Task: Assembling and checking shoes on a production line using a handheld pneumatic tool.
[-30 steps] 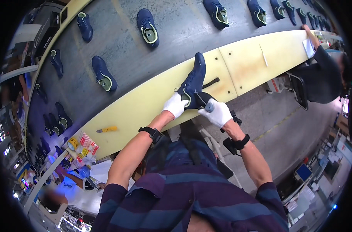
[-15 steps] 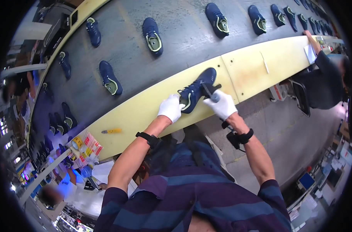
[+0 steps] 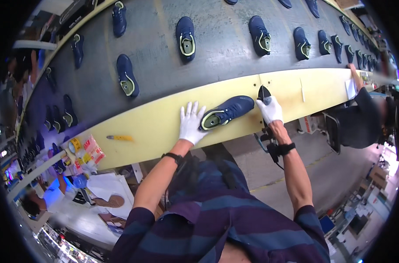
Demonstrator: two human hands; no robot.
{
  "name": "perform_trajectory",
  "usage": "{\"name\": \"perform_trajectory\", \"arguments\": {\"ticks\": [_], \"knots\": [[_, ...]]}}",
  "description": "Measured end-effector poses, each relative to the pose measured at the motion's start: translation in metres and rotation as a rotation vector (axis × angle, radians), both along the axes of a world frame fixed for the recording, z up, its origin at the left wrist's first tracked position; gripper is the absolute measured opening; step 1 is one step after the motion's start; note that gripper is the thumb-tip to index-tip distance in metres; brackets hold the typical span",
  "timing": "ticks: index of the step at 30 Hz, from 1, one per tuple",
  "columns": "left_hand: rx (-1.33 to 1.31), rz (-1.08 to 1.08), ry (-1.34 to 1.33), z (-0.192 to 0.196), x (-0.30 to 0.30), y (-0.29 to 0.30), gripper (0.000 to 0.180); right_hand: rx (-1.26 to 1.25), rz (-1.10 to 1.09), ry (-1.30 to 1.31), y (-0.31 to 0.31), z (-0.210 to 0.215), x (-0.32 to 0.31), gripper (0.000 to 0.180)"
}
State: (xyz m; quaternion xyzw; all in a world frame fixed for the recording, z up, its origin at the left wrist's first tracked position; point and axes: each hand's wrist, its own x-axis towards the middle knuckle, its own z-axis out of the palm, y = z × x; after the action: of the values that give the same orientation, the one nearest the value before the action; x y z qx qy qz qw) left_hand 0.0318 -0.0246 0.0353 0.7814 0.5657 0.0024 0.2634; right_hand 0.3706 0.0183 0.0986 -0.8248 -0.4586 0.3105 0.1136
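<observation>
A navy sneaker point(image 3: 235, 108) with a pale green collar lies on the yellow board point(image 3: 160, 127) in front of me, toe to the right. My white-gloved left hand point(image 3: 191, 123) rests by its heel, fingers spread and stretched out, thumb side close to the shoe. To the right of the toe, my gloved right hand point(image 3: 272, 110) is closed around a dark hand tool point(image 3: 262, 93) with a pointed, iron-like end and a bluish knob. The tool sits over the board, apart from the shoe. Its grip is mostly hidden by my fingers.
Beyond the board runs a dark grey conveyor point(image 3: 160, 48) carrying several navy sneakers. On the board lie a yellow utility knife point(image 3: 119, 138), a roll of yellow tape point(image 3: 74, 145) and a red-and-white packet point(image 3: 93, 149). A seated co-worker point(image 3: 359, 122) reaches onto the board's right end.
My right hand has drawn the tool away from the shoe to the right. My left hand has opened from its grip at the heel. The shoe now lies lower, turned more sideways.
</observation>
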Motion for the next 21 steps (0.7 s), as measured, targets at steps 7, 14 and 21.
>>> {"name": "perform_trajectory", "arguments": {"ticks": [7, 14, 21], "knots": [[0.079, 0.049, -0.500, -0.009, 0.015, 0.010, 0.061, -0.095, 0.209, -0.085, 0.013, -0.057, 0.013, 0.053], [0.338, -0.002, -0.557, 0.096, 0.050, 0.025, 0.060, -0.103, 0.358, -0.027, 0.017, -0.055, 0.013, 0.042], [0.347, -0.006, -0.607, 0.122, 0.100, 0.040, 0.070, -0.023, 0.148, 0.242, 0.008, -0.044, 0.039, 0.042]]}}
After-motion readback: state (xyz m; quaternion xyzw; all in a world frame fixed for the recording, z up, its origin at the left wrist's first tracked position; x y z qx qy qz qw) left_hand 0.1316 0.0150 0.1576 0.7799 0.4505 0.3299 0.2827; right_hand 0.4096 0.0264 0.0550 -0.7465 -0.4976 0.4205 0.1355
